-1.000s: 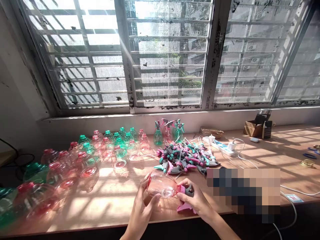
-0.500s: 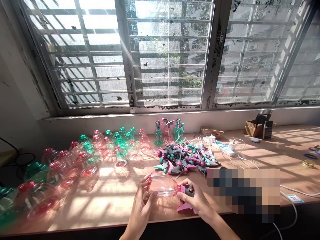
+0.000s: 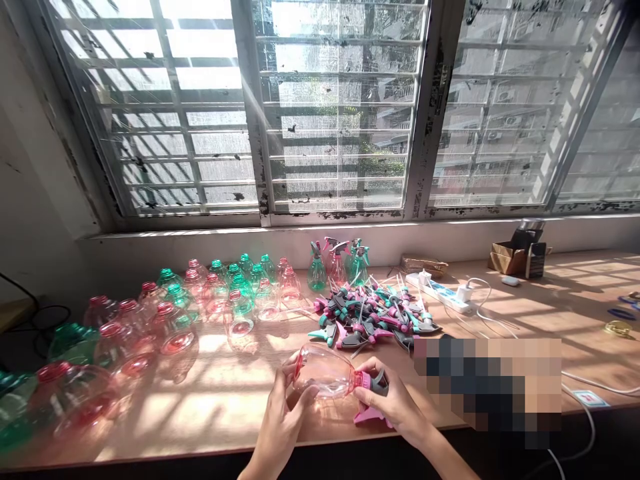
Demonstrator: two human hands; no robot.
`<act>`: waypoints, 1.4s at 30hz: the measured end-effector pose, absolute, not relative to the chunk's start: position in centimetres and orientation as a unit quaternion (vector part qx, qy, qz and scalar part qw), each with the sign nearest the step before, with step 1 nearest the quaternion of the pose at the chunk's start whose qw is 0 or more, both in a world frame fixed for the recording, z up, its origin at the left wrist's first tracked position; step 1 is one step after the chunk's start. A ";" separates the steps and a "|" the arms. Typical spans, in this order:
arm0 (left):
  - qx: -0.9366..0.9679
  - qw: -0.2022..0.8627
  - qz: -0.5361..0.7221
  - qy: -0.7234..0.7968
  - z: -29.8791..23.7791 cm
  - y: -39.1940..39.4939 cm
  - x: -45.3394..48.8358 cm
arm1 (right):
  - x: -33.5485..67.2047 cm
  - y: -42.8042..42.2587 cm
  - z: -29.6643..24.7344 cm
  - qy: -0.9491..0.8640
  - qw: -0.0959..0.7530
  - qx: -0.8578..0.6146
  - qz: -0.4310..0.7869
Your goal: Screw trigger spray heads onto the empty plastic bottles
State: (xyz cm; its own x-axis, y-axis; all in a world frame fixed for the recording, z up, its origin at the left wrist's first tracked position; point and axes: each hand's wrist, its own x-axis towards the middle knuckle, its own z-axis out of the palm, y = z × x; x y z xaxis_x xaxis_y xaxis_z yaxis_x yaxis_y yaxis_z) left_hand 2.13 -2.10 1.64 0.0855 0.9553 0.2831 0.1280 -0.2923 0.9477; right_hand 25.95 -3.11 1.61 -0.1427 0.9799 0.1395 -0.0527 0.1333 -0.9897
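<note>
A clear pink spray bottle [image 3: 325, 371] lies sideways between my hands above the front of the table. My left hand [image 3: 290, 400] is closed around its base end, thumb along the near side. At the neck, my right hand [image 3: 380, 393] grips a pink and grey spray head [image 3: 373, 381], whose pink trigger points down toward me. The head sits against the bottle's neck; how tightly it is screwed on I cannot tell. Just beyond my hands lies a pile of loose spray heads [image 3: 365, 313] in pink, teal and grey, some with white tubes sticking out.
Open-necked pink bottles [image 3: 170, 327] and green bottles [image 3: 243, 290] stand at left. Several bottles with heads [image 3: 337, 263] stand by the wall. A power strip [image 3: 440, 293], cables and a cardboard box [image 3: 507, 257] are at right. A pixelated patch covers the right front.
The pink bottle has turned slightly about its length in my hands. Both hands keep nearly the same place, and the rest looks the same.
</note>
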 end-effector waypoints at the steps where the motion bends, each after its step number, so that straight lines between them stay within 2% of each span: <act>1: 0.605 0.416 0.518 0.438 1.7 -2.1 2.2 | 25.9 -3.1 1.6 -0.558 0.507 -0.412 0.512; 4: 0.608 0.414 0.518 0.437 1.3 -1.8 2.1 | 26.0 -2.9 1.7 -0.560 0.513 -0.418 0.499; 10: 0.677 0.334 0.506 0.418 0.6 -1.6 1.9 | 26.1 -2.2 1.7 -0.513 0.550 -0.387 0.534; 15: 0.655 0.347 0.498 0.450 1.8 -2.4 2.3 | 25.9 -2.5 1.6 -0.540 0.532 -0.401 0.514; 21: 0.586 0.412 0.524 0.460 2.5 -2.8 2.7 | 25.7 -3.3 1.7 -0.541 0.505 -0.426 0.520; 24: 0.615 0.375 0.505 0.476 1.9 -2.4 2.5 | 26.0 -2.9 1.5 -0.548 0.503 -0.431 0.510; 29: 0.706 0.284 0.490 0.425 0.9 -1.7 2.2 | 26.3 -2.1 1.3 -0.518 0.552 -0.396 0.520; 36: 0.688 0.306 0.475 0.455 0.8 -2.0 2.2 | 25.8 -2.5 1.3 -0.551 0.532 -0.410 0.495; 42: 0.656 0.335 0.515 0.439 0.3 -1.4 2.0 | 25.8 -2.6 1.7 -0.546 0.527 -0.421 0.497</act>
